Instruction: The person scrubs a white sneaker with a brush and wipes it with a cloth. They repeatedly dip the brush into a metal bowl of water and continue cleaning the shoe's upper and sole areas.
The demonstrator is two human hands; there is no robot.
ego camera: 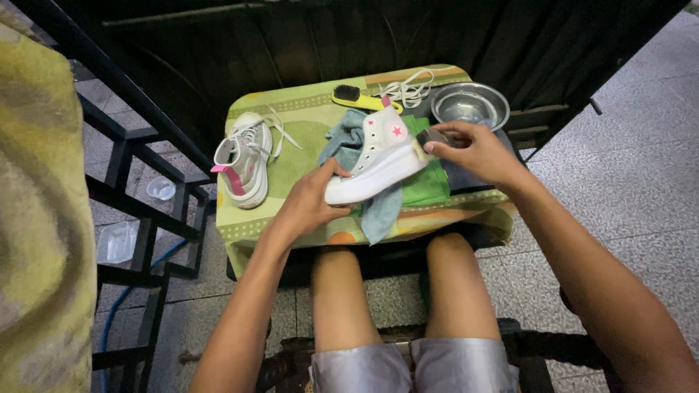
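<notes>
At the middle of the green-covered tabletop point(269, 218), the left hand point(309, 200) has its fingers closed around the toe of a white high-top sneaker point(378, 156) bearing a pink star patch, while the right hand point(477, 151) pinches a small dark block point(431, 136) against its heel, a second sneaker point(246, 161) lying to the left.

Hard to tell what small dark thing point(431, 136) sits pinched in the right hand point(477, 151), mostly covered by fingers. Blue-grey cloth point(348, 138) largely hidden under the held shoe point(378, 156). Yellow-green fabric point(36, 218) at near left blurred and cut off by the edge.
</notes>
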